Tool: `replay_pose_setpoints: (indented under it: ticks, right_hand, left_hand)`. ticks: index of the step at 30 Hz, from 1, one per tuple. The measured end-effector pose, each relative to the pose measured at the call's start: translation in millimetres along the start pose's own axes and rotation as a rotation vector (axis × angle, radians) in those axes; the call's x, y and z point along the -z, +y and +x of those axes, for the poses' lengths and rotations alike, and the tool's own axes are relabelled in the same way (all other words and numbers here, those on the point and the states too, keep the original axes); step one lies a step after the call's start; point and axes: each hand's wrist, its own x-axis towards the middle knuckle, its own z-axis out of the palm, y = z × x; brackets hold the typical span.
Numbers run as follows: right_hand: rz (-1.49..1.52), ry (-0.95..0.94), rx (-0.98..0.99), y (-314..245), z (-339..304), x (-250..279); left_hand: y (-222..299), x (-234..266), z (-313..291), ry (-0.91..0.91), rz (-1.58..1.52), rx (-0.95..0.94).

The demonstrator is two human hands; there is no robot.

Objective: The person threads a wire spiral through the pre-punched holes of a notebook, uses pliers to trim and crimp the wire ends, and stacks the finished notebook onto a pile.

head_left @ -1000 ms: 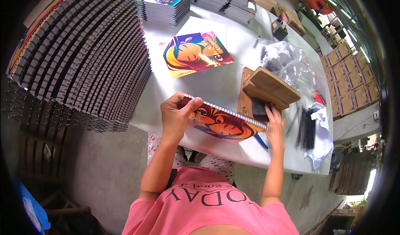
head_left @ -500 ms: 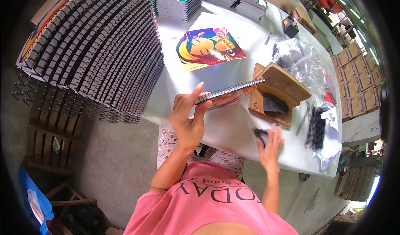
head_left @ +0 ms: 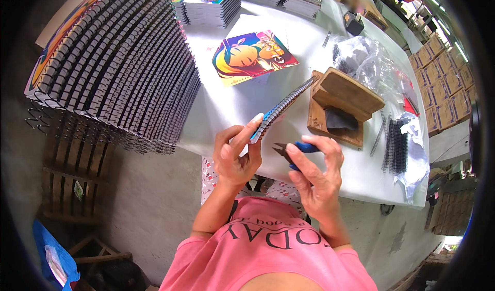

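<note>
My left hand (head_left: pixel 236 157) grips the near corner of a spiral-bound notebook (head_left: pixel 284 106), held on edge so its black wire spine faces me and its far end leans toward a wooden jig (head_left: pixel 343 105). My right hand (head_left: pixel 315 175) holds blue-handled pliers (head_left: pixel 295 150), whose dark jaws point at the notebook's near spine end, just below my left fingertips. Both hands hover over the front edge of the white table (head_left: pixel 242 105).
A tall slanted stack of bound notebooks (head_left: pixel 116 64) fills the left. One colourful notebook (head_left: pixel 252 56) lies flat on the table, with further piles (head_left: pixel 211 2) behind. Loose black wire combs (head_left: pixel 394 141) and a clear plastic bag (head_left: pixel 366 59) lie to the right.
The notebook went from flat on the table to raised on edge in my left hand. My right hand left the table and now holds the pliers at the spine's near end.
</note>
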Motion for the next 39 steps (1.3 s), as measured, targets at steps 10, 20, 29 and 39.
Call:
replay_pose_setpoints:
  ticks: [10, 20, 29, 39]
  right_hand:
    - [0.447, -0.205, -0.218, 2.9, -2.8, -7.6]
    - [0.067, -0.153, -0.168, 40.5, -35.8, -29.2]
    - [-0.193, -0.100, -0.394, 102.4, -62.2, -45.1]
    - [1.686, 0.247, -0.139, 100.5, 49.2, -38.2]
  left_hand:
    - [-8.2, -1.2, -4.4, -0.081, 0.032, -0.318]
    - [7.8, -5.2, -2.2, 0.034, -0.111, 0.439]
    - [19.5, 5.6, 34.6, 0.274, -0.991, 0.905]
    - [90.8, 63.5, 117.2, -0.037, -0.861, 0.428]
